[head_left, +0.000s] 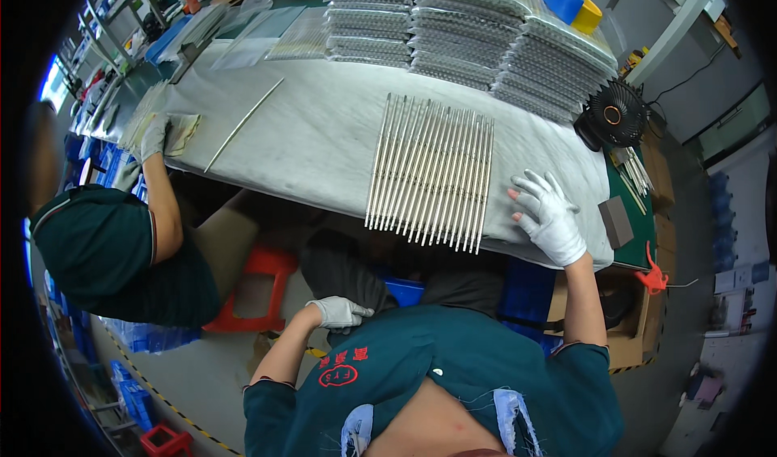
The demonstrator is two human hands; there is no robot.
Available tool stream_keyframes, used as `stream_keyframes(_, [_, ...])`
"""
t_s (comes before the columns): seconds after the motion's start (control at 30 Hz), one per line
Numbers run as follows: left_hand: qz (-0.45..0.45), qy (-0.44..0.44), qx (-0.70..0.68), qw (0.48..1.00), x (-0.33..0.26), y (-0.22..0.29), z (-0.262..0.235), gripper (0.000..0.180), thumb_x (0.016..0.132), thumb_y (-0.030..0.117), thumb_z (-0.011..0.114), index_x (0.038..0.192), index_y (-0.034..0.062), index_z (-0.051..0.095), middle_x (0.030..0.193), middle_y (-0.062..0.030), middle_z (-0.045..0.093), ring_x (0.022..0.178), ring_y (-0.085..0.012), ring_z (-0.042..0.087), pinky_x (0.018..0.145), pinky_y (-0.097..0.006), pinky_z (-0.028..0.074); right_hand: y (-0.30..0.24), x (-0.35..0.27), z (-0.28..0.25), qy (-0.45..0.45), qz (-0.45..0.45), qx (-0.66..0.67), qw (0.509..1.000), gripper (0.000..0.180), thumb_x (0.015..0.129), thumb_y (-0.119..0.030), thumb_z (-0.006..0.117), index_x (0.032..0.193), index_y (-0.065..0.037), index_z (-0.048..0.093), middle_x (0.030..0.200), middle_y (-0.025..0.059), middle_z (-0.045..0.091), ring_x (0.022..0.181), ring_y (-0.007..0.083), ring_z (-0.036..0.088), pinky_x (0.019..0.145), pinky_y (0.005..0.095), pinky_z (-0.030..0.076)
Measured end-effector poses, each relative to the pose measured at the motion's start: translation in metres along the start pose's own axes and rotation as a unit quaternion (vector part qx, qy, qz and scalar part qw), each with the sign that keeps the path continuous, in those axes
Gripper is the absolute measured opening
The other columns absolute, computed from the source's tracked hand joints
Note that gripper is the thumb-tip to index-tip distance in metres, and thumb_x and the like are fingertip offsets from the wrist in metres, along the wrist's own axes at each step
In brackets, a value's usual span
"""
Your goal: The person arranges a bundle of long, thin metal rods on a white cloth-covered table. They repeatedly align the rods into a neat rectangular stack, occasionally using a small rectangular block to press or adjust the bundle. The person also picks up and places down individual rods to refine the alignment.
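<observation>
My right hand, in a white glove with two bare fingertips, is over the light cloth to the right of the rods. Its fingers are spread, with nothing in them. In a row of many thin metal rods, the pieces lie side by side, their near ends at the table's front edge. My left hand, also gloved, rests low by my thigh, away from the table. Its fingers look loosely extended and I see nothing held. A single long rod lies apart on the cloth, farther left.
Stacks of bubble-wrap packs line the back, with blue and yellow tape rolls on top. A black fan, grey block and red air gun are at right. A co-worker sits left, near a red stool.
</observation>
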State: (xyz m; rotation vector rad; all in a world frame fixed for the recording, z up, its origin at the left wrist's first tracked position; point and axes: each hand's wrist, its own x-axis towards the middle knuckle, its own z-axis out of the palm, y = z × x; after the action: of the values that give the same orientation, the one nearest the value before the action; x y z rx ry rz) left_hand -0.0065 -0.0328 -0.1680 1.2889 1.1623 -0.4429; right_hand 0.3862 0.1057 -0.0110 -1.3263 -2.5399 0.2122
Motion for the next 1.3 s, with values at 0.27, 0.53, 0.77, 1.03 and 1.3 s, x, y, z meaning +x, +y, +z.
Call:
stream_keyframes(0.27, [0.075,-0.051,-0.088,0.992,0.026,-0.032,0.017,0.033,0.088,0.02,0.062,0.12,0.0102,0.065,0.087,-0.0024,0.071,0.069,-0.0075,0.062,0.064,-0.025,0.052,-0.002,-0.003,0.004,-0.026,-0.004,0.015,1.0,0.032,0.083,-0.021,0.066,0.114,-0.011,0.064,0.13,0.006,0.053,0.131,0.0299,0.04,0.113,0.0499,0.024])
stream_keyframes(0.53, [-0.044,0.421,0.073,0.903,0.005,-0.031,-0.019,0.047,0.087,0.049,0.056,0.112,0.0106,0.067,0.1,-0.0147,0.068,0.092,-0.0311,0.065,0.082,-0.039,0.051,-0.002,-0.005,0.002,-0.028,-0.001,0.013,1.0,0.033,0.081,-0.019,0.067,0.113,-0.01,0.064,0.13,0.0064,0.053,0.132,0.0303,0.039,0.113,0.0502,0.024])
stream_keyframes(0.77, [-0.227,0.301,0.116,0.919,0.015,-0.011,-0.026,0.065,0.083,0.064,0.053,0.109,0.0051,0.065,0.11,-0.0185,0.066,0.104,-0.0349,0.062,0.089,-0.041,0.049,0.005,-0.011,-0.01,0.012,0.009,0.004,1.0,0.038,0.078,-0.016,0.069,0.114,-0.01,0.062,0.131,0.0069,0.053,0.131,0.0311,0.04,0.112,0.0499,0.025])
stream_keyframes(1.03, [-0.034,0.321,0.144,0.936,0.059,-0.1,-0.014,0.056,0.088,0.055,0.047,0.104,0.0041,0.066,0.106,-0.02,0.066,0.097,-0.0376,0.063,0.088,-0.043,0.048,0.006,-0.008,-0.016,0.024,-0.003,-0.001,1.0,0.039,0.078,-0.014,0.069,0.116,-0.009,0.061,0.131,0.0077,0.053,0.131,0.0315,0.041,0.112,0.0494,0.026])
stream_keyframes(1.3, [-0.009,0.127,0.133,0.983,-0.02,-0.014,0.009,0.049,0.088,0.047,0.044,0.091,0.0054,0.069,0.093,-0.0184,0.068,0.088,-0.0348,0.065,0.082,-0.04,0.049,0.004,-0.005,-0.01,0.008,0.0,0.013,1.0,0.039,0.08,-0.015,0.068,0.117,-0.008,0.06,0.131,0.0082,0.053,0.131,0.0312,0.04,0.113,0.0484,0.026])
